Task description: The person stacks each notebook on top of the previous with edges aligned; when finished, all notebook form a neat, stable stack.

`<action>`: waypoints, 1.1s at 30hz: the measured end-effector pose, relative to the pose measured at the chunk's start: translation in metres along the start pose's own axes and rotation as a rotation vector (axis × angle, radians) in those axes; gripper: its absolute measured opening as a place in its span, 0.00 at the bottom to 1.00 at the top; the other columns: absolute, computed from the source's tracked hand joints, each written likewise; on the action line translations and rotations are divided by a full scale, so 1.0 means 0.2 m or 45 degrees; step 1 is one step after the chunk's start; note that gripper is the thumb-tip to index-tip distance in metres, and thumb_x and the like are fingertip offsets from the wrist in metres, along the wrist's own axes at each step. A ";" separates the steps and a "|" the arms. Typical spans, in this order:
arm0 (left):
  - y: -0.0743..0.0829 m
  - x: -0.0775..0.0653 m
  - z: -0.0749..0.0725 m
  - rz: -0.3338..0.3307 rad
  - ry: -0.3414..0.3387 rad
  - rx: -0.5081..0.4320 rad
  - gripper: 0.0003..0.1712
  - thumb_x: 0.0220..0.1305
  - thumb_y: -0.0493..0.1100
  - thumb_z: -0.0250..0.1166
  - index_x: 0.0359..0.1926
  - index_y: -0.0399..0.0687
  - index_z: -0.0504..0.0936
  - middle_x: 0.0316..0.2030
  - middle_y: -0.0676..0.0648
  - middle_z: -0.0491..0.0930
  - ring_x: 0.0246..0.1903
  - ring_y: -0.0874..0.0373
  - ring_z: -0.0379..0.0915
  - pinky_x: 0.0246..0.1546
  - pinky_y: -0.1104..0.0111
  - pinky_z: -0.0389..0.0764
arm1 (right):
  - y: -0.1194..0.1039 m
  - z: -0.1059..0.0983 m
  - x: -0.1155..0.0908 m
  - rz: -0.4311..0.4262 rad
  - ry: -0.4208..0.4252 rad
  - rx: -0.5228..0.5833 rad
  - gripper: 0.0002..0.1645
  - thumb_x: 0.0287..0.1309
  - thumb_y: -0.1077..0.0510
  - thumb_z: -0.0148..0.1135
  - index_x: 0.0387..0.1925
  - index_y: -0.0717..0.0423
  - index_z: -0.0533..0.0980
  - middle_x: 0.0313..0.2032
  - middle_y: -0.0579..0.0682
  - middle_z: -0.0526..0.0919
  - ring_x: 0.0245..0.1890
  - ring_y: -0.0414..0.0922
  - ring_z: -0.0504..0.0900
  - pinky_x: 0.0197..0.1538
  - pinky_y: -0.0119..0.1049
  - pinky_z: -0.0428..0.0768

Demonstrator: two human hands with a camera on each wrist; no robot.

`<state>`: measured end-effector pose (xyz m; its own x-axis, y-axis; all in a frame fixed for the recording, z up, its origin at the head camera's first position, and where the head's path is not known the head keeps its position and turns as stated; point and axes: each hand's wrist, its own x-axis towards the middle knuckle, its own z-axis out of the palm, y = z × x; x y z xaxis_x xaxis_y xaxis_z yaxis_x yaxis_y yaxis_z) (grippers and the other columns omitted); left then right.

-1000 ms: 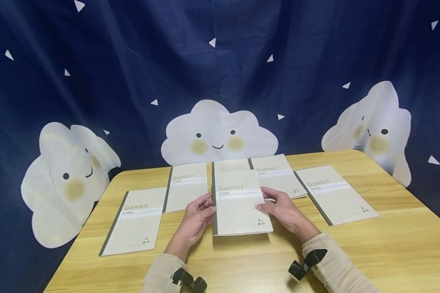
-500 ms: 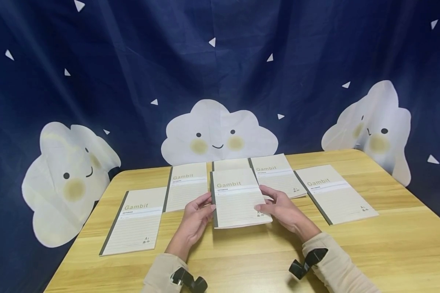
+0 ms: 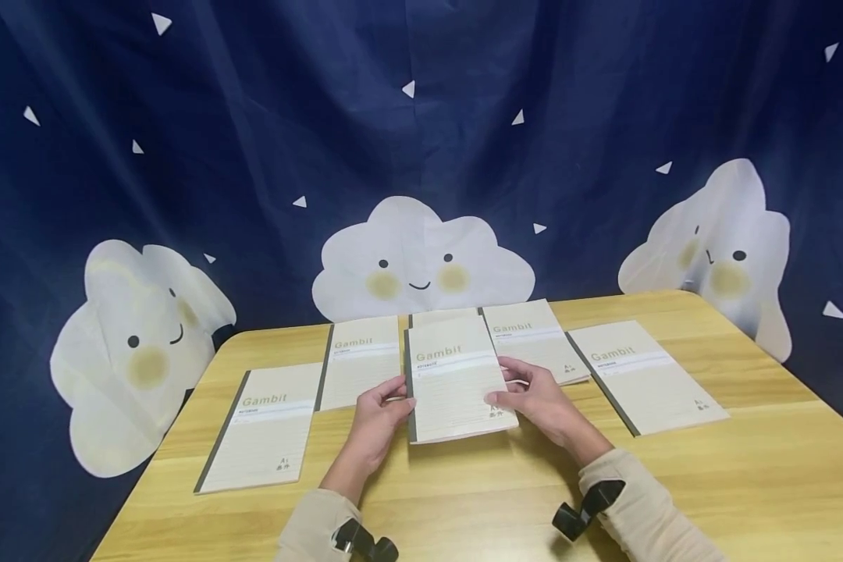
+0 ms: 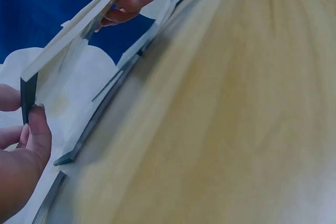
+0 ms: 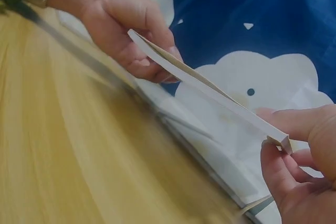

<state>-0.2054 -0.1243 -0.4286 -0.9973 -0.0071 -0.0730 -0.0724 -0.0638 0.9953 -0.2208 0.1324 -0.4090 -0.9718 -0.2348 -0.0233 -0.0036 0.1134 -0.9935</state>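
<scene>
A cream notebook [image 3: 457, 390] with a dark spine and "Gambit" on its cover is held above the table by both hands. My left hand [image 3: 375, 429] grips its spine edge, thumb on the cover and fingers beneath. On the opposite edge my right hand [image 3: 544, 402] pinches it the same way. Seen edge-on in the left wrist view, the held notebook [image 4: 73, 30] is well above the tabletop. In the right wrist view the notebook [image 5: 205, 90] shows its pale page edge, with a corner slightly splayed near the right hand [image 5: 304, 161].
Matching notebooks lie around it: one at left [image 3: 260, 429], one behind left [image 3: 361, 363], one behind right [image 3: 534, 343], one at right [image 3: 646, 378]. Another notebook [image 3: 442, 318] is mostly hidden behind the held one. A blue curtain [image 3: 365, 133] hangs beyond the wooden table [image 3: 478, 507].
The held notebook's near edge has risen a little from a second ago, and it now tilts slightly. Both hands keep their grip; the other notebooks stay where they were.
</scene>
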 end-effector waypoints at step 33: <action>0.09 0.17 0.04 0.116 0.019 0.585 0.23 0.59 0.31 0.58 0.57 0.34 0.74 0.51 0.37 0.75 0.48 0.50 0.72 0.45 0.66 0.80 | 0.04 0.02 0.25 -0.181 0.218 -0.655 0.30 0.54 0.56 0.65 0.58 0.64 0.72 0.51 0.62 0.79 0.45 0.53 0.79 0.48 0.44 0.80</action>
<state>-0.2413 -0.1178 -0.4125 -0.9998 -0.0068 0.0183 0.0143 0.3860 0.9224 -0.2686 0.1182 -0.4190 -0.9776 -0.1267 0.1682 -0.2104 0.5584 -0.8024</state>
